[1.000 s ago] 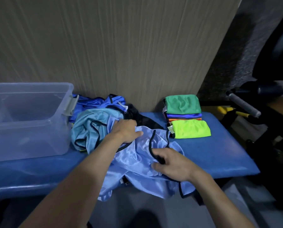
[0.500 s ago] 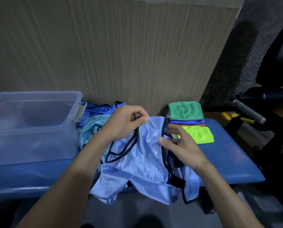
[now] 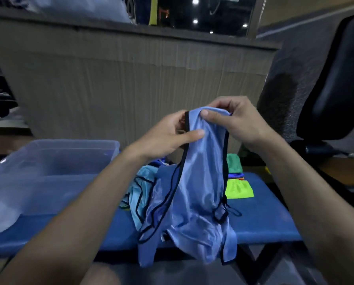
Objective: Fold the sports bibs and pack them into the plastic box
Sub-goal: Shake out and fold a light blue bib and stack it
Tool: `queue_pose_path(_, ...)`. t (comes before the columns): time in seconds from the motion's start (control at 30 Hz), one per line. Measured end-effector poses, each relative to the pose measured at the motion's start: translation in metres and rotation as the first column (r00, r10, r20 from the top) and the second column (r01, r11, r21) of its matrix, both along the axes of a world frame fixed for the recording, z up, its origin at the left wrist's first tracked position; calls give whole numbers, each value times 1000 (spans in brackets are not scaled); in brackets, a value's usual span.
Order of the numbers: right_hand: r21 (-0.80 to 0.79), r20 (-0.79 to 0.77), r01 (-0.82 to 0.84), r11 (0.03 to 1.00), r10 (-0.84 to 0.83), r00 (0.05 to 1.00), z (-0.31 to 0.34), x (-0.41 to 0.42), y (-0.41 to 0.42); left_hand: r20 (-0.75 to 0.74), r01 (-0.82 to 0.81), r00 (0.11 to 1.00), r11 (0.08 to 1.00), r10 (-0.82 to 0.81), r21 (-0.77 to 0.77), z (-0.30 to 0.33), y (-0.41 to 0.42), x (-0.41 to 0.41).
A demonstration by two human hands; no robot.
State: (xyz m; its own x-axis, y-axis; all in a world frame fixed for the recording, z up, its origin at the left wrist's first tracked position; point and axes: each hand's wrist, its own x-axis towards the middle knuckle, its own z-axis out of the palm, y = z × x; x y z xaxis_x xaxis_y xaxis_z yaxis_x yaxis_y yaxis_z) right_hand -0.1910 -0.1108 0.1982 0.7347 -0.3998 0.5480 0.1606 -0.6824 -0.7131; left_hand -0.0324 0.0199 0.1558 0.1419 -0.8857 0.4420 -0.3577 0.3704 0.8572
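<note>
Both of your hands are pinching the top edge of the light blue bib (image 3: 198, 182); your left hand (image 3: 167, 136) is closing thumb against fingers on the black-trimmed edge at the left, and your right hand (image 3: 235, 120) is curling its thumb and fingers round the bunched fabric at the right, so the two grips are sitting almost side by side; half a second ago the same bib was lying spread on the blue bench (image 3: 260, 219) under your hands, and now you are holding it up at chest height, its body hanging down in front of you and its lower hem trailing over the bench's near edge; your view is tilting up as well, so the top of the beige partition (image 3: 130, 83) and some lights behind it are now showing; the teal bib (image 3: 141, 186) is lying crumpled on the bench just left of the hanging one, partly hidden by it; the folded stack (image 3: 234, 165), green on top, is sitting near the back of the bench, and the folded lime bib (image 3: 239, 189) is lying in front of it, both where they were; the clear plastic box (image 3: 48, 173) is standing at the left end of the bench, apart from the bib you are holding; a black chair (image 3: 336, 83) is standing at the right.
</note>
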Motion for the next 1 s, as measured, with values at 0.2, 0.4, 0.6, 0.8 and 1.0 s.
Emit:
queue_pose_path(0.2, -183, 42, 45, 982, -38, 998, 39, 2, 34, -37, -137, 990, 977, 133, -164, 41, 20, -1)
queue_pose_path(0.4, 145, 150, 40, 989, -62, 987, 33, 1, 44, 4, -226, 972, 941, 235, -253, 82, 40, 8)
queue_pose_path(0.6, 217, 195, -19, 976, -24, 980, 64, 6, 57, 92, -198, 969, 947, 228, -254, 91, 44, -5)
queue_pose_path(0.8, 41, 227, 190, 981, -195, 954, 65, 17, 51, 132, -388, 897, 895, 422, -222, 43, 60, 4)
queue_pose_path(1.0, 46, 252, 205, 978, -210, 945, 64, 21, 44, 269, -285, 940, 913, 208, 291, -64, 92, 6)
